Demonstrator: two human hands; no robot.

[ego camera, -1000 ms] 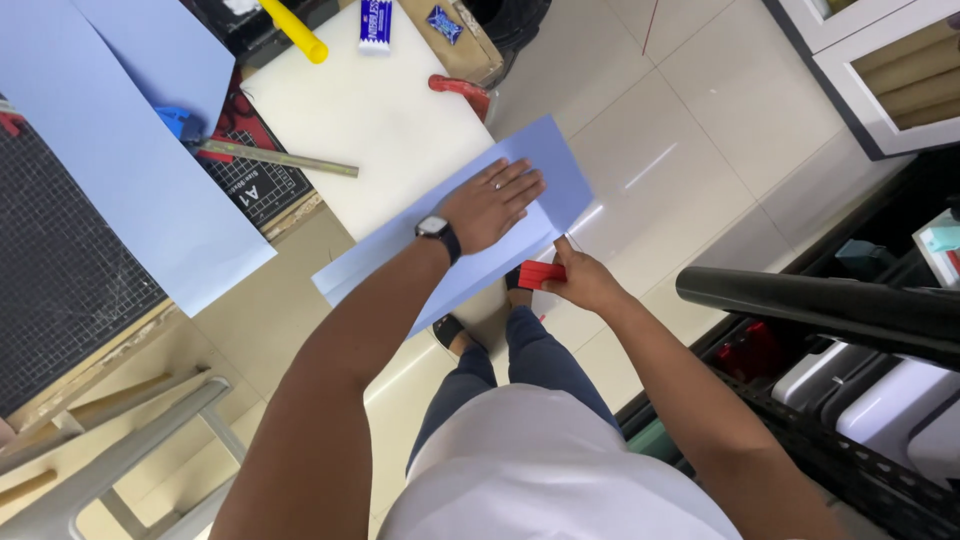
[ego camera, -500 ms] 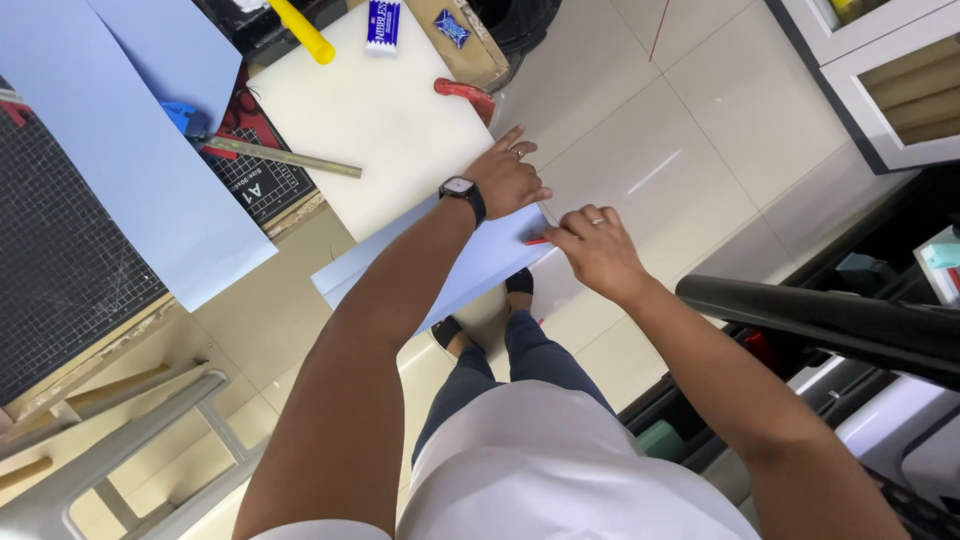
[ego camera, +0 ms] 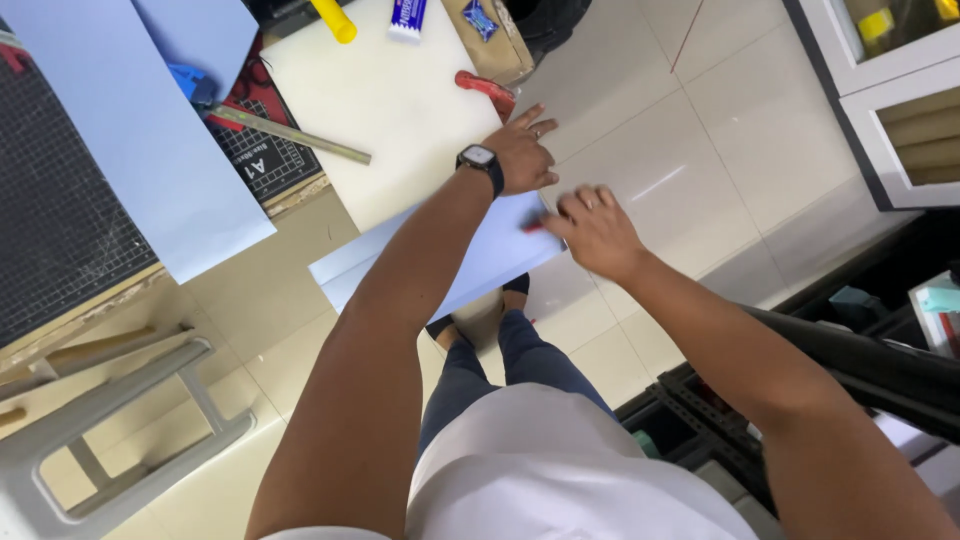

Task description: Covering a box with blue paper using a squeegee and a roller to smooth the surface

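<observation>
A pale tiled floor (ego camera: 700, 130) lies under a white worktop (ego camera: 390, 110), seen from above by a standing person. A sheet of light blue paper (ego camera: 480, 260) hangs over the worktop's near corner, most of it jutting out over the floor.

The left hand (ego camera: 522, 155) lies flat, fingers spread, pressing the far part of the sheet against the worktop's edge; it grips nothing. The right hand (ego camera: 592, 228) is curled at the sheet's right edge, and a small red thing (ego camera: 532, 226) peeps out between its fingers. It is mostly hidden, so I cannot tell what it is or how firm the grip on it is.

The step in hand looks like working along that edge while the sheet is pinned. The next move seems to call for steady pressure from the left hand, since the overhanging paper has no support.

Farther off lie a steel ruler (ego camera: 290, 133), a dark cutting mat (ego camera: 50, 210) and a larger blue sheet (ego camera: 140, 150).
</observation>
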